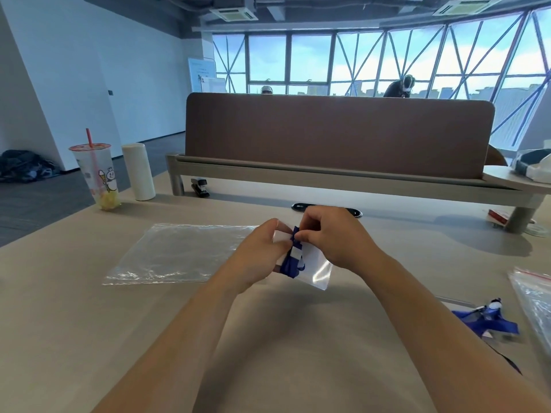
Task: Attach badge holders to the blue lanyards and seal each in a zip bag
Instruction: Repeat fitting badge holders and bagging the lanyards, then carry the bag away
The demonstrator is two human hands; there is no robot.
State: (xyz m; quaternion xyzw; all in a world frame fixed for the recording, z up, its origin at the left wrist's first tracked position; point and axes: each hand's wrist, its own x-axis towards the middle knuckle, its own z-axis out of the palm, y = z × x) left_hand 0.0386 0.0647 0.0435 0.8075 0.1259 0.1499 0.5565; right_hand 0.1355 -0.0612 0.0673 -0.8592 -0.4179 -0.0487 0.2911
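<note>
Both hands meet over the middle of the desk. My left hand [262,248] and my right hand [331,236] pinch a folded blue lanyard [290,263] together with a clear badge holder [316,263] that hangs down to the right of it. How the two are joined is hidden by my fingers. A large clear zip bag [179,254] lies flat on the desk to the left. Another blue lanyard [489,320] with a clip lies at the right, beside a red-striped zip bag [533,296].
A drink cup with a red straw [97,174] and a white roll [138,171] stand at the back left, with a black stapler [200,186] near them. A brown divider panel [337,135] closes the desk's far side. Two people sit beyond it.
</note>
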